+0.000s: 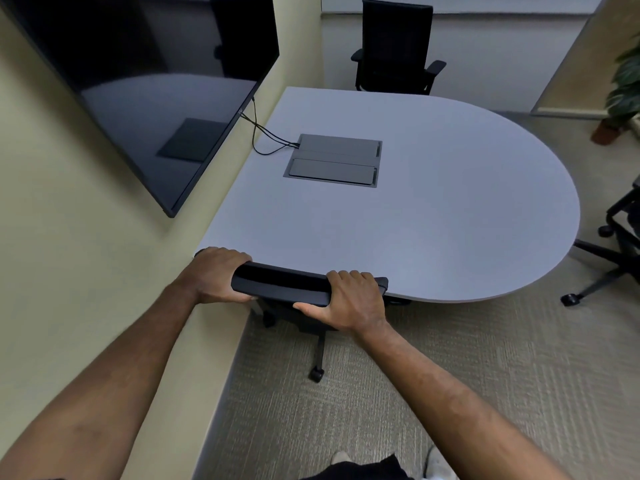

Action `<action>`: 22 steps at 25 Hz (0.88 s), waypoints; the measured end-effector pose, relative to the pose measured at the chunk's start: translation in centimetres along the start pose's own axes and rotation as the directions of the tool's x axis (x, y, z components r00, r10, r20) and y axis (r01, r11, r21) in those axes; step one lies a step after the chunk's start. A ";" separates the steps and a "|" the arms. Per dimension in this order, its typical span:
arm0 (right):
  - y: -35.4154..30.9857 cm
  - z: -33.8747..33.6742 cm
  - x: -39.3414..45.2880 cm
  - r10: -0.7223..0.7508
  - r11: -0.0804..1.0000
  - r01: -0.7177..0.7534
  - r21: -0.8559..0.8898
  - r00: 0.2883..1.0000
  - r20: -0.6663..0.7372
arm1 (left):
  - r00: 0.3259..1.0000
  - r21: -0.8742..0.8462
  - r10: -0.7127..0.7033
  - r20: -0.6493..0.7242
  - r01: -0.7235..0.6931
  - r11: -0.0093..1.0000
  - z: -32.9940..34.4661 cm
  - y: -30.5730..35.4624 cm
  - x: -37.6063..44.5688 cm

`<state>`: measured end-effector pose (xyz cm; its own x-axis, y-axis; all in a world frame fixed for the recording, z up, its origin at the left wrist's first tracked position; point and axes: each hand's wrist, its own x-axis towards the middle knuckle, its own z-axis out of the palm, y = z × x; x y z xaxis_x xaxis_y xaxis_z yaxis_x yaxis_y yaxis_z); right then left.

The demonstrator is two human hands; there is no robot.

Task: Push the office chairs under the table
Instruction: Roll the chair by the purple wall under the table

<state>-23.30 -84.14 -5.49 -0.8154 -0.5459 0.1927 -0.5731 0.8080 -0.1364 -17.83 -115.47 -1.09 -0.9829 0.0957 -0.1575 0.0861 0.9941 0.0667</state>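
Note:
A black office chair (280, 284) stands at the near edge of the grey rounded table (433, 202); its seat is hidden beneath the tabletop and one caster leg shows on the carpet. My left hand (216, 275) grips the left end of the chair's backrest top, and my right hand (349, 299) grips the right end. A second black chair (394, 46) stands at the table's far side, its seat against the far edge. Part of a third chair (613, 244) shows at the right, standing away from the table.
A large dark wall screen (138, 81) hangs on the left wall, with cables running to a grey connection box (334, 160) set in the tabletop. A potted plant (623, 88) stands at the far right. Beige carpet (450, 358) covers the floor.

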 end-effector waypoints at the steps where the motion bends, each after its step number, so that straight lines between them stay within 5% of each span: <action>1: -0.1 0.1 0.1 -0.003 1.000 0.003 -0.001 1.000 -0.003 | 1.000 -0.002 -0.005 -0.004 0.005 1.000 0.1 -0.2 0.0; 11: 0.0 0.4 0.0 -0.008 1.000 0.008 0.023 1.000 0.000 | 0.998 -0.004 -0.045 -0.040 0.045 0.999 0.3 0.7 -0.1; 22: 3.0 -1.2 -2.2 -0.030 0.993 0.019 0.117 0.995 0.099 | 0.995 -0.083 -0.088 0.049 0.092 0.992 1.5 10.6 0.9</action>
<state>-23.17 -80.23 -5.17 -0.8017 -0.5893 0.0998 -0.5938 0.7661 -0.2460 -17.57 -104.80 -1.96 -0.9775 0.0106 -0.2107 -0.0181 0.9908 0.1339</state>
